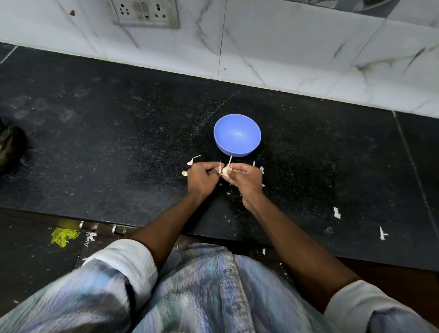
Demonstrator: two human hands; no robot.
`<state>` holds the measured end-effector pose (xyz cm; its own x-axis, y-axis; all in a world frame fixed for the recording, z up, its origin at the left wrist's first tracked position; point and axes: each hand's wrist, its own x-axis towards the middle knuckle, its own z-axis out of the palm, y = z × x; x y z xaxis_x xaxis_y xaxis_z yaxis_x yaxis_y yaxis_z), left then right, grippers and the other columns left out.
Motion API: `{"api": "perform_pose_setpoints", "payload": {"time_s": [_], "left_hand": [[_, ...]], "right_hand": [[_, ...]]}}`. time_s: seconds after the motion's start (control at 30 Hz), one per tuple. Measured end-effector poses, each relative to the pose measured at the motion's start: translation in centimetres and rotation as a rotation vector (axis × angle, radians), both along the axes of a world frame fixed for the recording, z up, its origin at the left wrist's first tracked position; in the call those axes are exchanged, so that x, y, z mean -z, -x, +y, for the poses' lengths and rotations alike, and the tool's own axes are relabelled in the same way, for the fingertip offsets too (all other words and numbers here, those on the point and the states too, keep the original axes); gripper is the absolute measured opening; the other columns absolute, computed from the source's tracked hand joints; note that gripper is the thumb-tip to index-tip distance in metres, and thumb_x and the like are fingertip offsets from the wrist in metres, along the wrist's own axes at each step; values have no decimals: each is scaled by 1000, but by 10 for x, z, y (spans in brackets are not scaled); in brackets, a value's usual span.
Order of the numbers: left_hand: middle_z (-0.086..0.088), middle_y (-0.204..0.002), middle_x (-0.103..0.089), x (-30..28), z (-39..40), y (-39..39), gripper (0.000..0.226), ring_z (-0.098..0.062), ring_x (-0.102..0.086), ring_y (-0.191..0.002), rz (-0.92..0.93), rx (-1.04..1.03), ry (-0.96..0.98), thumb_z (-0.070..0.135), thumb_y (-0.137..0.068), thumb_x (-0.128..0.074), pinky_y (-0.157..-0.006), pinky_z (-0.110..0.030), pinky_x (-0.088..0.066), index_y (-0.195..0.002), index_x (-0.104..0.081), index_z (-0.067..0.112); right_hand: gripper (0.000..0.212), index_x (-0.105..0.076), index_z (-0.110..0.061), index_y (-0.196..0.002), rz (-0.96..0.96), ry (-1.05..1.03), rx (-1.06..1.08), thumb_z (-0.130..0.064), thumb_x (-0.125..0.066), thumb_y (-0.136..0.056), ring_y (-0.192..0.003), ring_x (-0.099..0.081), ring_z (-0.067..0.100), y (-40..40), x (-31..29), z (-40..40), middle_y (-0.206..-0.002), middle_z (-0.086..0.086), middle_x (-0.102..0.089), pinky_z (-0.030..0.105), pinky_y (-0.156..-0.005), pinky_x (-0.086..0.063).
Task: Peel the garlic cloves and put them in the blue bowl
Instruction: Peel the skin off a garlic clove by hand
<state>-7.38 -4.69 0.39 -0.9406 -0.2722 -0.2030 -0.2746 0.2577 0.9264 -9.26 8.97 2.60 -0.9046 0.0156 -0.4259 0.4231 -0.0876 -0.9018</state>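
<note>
Near the front edge of the black speckled stone counter (110, 145), the left hand (200, 178) and right hand (246, 180) together pinch one pale papery garlic bulb (225, 171). Three loose white skin scraps (193, 160) lie just left. Beyond, toward the back edge, sits one empty round blue plastic bowl (237, 135).

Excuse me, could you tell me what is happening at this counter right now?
A person is peeling garlic over the black counter, holding it between the left hand and the right hand. The blue bowl just beyond looks empty. Bits of peel lie around the hands.
</note>
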Motion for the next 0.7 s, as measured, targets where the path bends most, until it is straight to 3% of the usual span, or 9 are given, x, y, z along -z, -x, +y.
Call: {"api": "perform_pose_setpoints", "payload": {"time_s": [0.1, 0.2, 0.27, 0.4, 0.53, 0.7], "left_hand": [[3, -96, -82, -2, 2, 2, 19, -17, -79, -94, -39, -15, -158, 9, -95, -69, -95, -42, -62, -104, -84, 16], [-3, -90, -82, -5, 2, 3, 9, -24, -80, -89, -57, 0, -252, 11, -89, -83, -91, -42, -64, -98, -83, 13], [-7, -87, -82, -4, 0, 4, 15, -30, -80, -88, -70, -10, -287, 12, -82, -90, -88, -42, -64, -95, -82, 10], [-8, -86, -82, -2, 4, 3, 12, -32, -80, -86, -93, -33, -287, 9, -83, -89, -87, -44, -65, -93, -82, 10], [-5, -83, -81, -4, 10, 3, 11, -28, -80, -82, -76, -51, -232, 9, -85, -87, -81, -40, -66, -95, -83, 9], [-3, -81, -81, 0, 14, 1, 8, -22, -79, -77, -65, -84, -192, 11, -88, -85, -76, -35, -65, -96, -84, 11]], "right_hand": [[18, -71, 5, -106, -8, 17, -3, 9, -72, -89, -86, -76, 22, 1, -2, 3, -101, 22, -76, 30, -84, -63], [18, -71, 6, -107, -11, 27, -23, 6, -74, -89, -84, -76, 19, 1, -4, 5, -97, 17, -77, 31, -84, -63], [17, -71, 5, -106, -8, 26, -48, 7, -74, -89, -84, -76, 19, 0, -5, 7, -96, 18, -76, 29, -80, -63], [14, -72, -1, -96, -29, 1, -52, 10, -74, -87, -88, -76, 26, 0, -3, 9, -96, 19, -76, 30, -79, -63], [18, -73, -5, -90, -75, 15, -23, 13, -72, -86, -81, -75, 21, 1, -4, 13, -90, 14, -76, 26, -74, -62], [19, -72, 3, -103, -136, 81, 1, 14, -71, -87, -81, -76, 20, 1, -1, 16, -90, 13, -77, 28, -77, -63]]}}
